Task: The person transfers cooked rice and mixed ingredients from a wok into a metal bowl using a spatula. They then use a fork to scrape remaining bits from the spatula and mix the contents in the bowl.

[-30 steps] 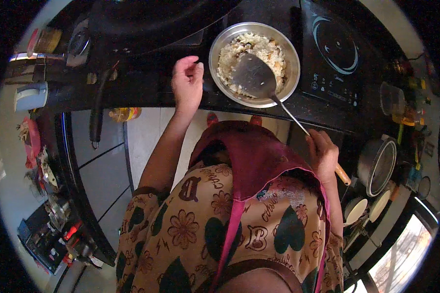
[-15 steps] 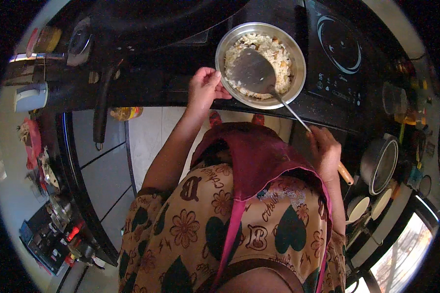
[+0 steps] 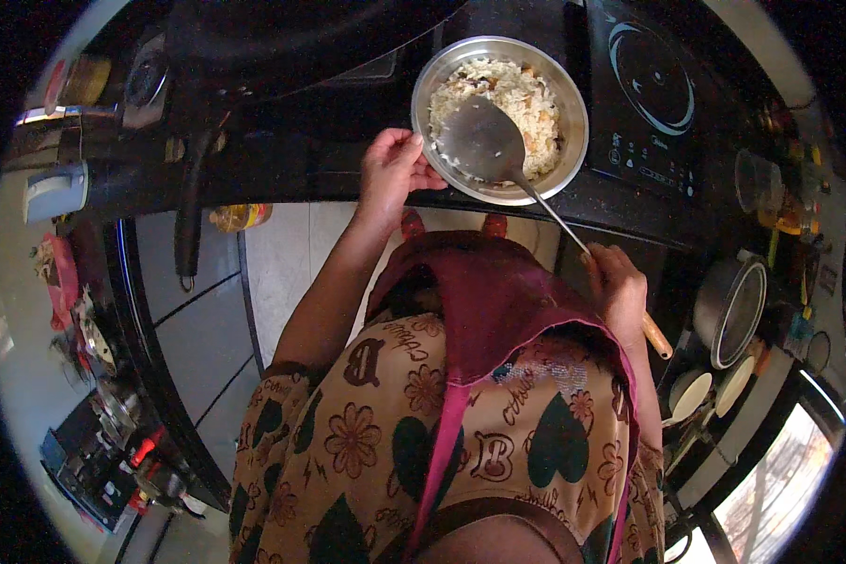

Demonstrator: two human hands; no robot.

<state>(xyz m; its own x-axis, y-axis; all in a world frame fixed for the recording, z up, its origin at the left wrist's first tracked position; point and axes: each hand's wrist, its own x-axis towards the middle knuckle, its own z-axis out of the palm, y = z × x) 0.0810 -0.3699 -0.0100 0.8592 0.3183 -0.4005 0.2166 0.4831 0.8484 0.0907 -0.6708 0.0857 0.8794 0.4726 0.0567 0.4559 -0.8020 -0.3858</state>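
A round steel bowl [image 3: 575,141] stands on the dark counter, partly filled with fried rice [image 3: 526,103] that has brown bits in it. My left hand [image 3: 395,172] grips the bowl's left rim, thumb on the edge and fingers below it. In my right hand [image 3: 616,285] is the wooden handle of a long metal spatula [image 3: 484,141]. Its broad blade lies over the left part of the rice, and its shaft crosses the bowl's near rim.
A large black wok [image 3: 282,42] with a long black handle [image 3: 191,207] is at the upper left. To the bowl's right lies an induction cooktop [image 3: 650,85]. A lidded pot [image 3: 731,310] sits at far right. Below the counter stands a bottle of yellow oil [image 3: 242,217].
The spatula's handle and my right hand have shifted slightly left, with the blade still over the rice. My left hand keeps its hold on the bowl.
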